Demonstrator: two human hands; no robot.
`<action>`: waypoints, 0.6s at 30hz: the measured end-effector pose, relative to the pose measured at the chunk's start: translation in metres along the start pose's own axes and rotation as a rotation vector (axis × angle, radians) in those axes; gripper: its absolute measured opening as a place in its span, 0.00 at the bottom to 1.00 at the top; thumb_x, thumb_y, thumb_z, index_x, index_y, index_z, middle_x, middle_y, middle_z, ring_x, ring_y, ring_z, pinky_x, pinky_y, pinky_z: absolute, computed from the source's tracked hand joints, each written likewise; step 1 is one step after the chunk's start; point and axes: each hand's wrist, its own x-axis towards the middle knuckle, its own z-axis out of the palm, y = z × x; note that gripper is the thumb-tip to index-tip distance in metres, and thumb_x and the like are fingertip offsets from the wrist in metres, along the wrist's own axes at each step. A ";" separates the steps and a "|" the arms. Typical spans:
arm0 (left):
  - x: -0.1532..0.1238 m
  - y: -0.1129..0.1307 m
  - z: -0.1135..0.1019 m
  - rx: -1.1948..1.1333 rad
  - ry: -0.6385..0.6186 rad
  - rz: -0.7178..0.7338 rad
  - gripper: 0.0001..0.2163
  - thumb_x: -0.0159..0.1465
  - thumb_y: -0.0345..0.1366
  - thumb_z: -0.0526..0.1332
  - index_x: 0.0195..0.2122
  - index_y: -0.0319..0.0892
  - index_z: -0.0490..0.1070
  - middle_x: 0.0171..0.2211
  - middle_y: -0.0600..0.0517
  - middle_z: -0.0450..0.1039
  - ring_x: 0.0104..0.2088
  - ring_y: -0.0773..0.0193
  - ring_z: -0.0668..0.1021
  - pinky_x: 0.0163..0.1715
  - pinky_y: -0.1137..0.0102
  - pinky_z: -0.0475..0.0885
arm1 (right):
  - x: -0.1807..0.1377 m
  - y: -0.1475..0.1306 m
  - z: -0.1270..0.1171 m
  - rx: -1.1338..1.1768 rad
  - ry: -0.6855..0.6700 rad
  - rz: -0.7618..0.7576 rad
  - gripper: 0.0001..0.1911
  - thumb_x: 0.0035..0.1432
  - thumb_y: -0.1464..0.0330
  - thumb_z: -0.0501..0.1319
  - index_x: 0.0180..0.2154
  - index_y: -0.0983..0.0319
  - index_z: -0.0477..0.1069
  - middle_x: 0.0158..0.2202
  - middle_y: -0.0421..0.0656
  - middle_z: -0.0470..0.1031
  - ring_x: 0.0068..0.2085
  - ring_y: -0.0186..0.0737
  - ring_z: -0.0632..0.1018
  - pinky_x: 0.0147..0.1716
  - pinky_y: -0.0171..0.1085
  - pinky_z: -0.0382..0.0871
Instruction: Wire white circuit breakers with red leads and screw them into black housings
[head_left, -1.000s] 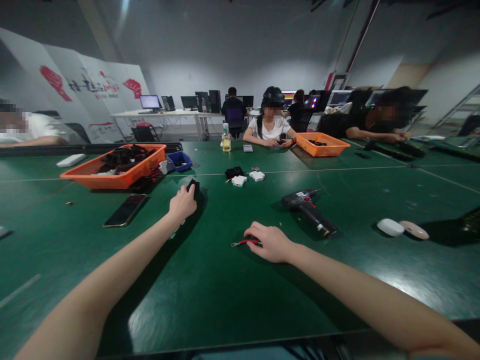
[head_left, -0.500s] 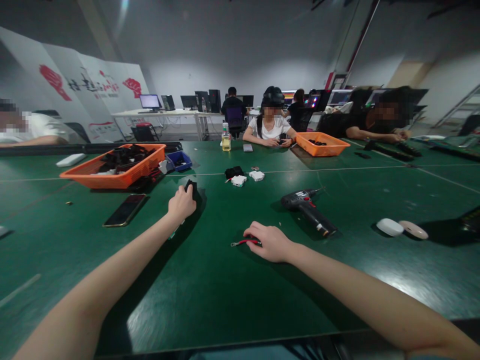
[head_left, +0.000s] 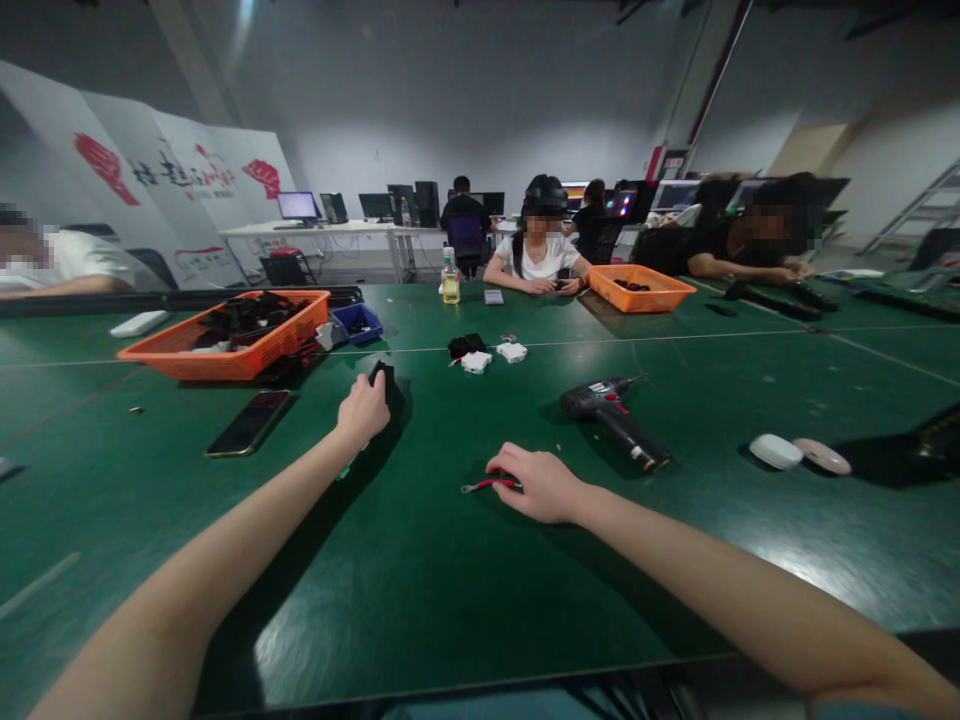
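Observation:
My left hand (head_left: 363, 409) is stretched out over the green table (head_left: 450, 580) and closed around a small black part (head_left: 384, 376). My right hand (head_left: 538, 483) rests on the table nearer to me, its fingers curled over the end of a red wire (head_left: 486, 486) with a metal lug that sticks out to the left. A black and red cordless screwdriver (head_left: 613, 415) lies just to the right of my right hand. Two small white parts (head_left: 493, 357) and a black part (head_left: 466, 345) lie beyond my hands.
An orange basket (head_left: 296, 332) of black parts and a blue bin (head_left: 358, 321) stand at the left, a phone (head_left: 249, 422) in front of them. A second orange basket (head_left: 639, 288), a bottle (head_left: 450, 277) and other seated people are across the table. Two oval pads (head_left: 799, 453) lie at right.
Almost nothing has moved. My left hand has shifted very slightly on the black part; my right hand stays on the red wire.

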 end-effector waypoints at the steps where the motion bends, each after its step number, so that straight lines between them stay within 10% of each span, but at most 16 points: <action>1: 0.000 0.000 0.000 -0.001 -0.002 0.001 0.30 0.63 0.31 0.51 0.67 0.37 0.51 0.58 0.32 0.60 0.53 0.45 0.73 0.44 0.60 0.74 | 0.000 0.000 0.000 -0.002 0.002 -0.001 0.13 0.67 0.63 0.57 0.50 0.59 0.70 0.46 0.43 0.71 0.34 0.34 0.75 0.32 0.34 0.65; 18: 0.004 -0.001 0.001 -0.005 -0.029 -0.014 0.30 0.63 0.34 0.51 0.68 0.39 0.51 0.58 0.32 0.60 0.53 0.44 0.73 0.42 0.59 0.74 | 0.000 0.000 0.001 -0.004 -0.006 0.007 0.12 0.66 0.63 0.57 0.50 0.59 0.70 0.46 0.44 0.71 0.34 0.34 0.75 0.32 0.34 0.64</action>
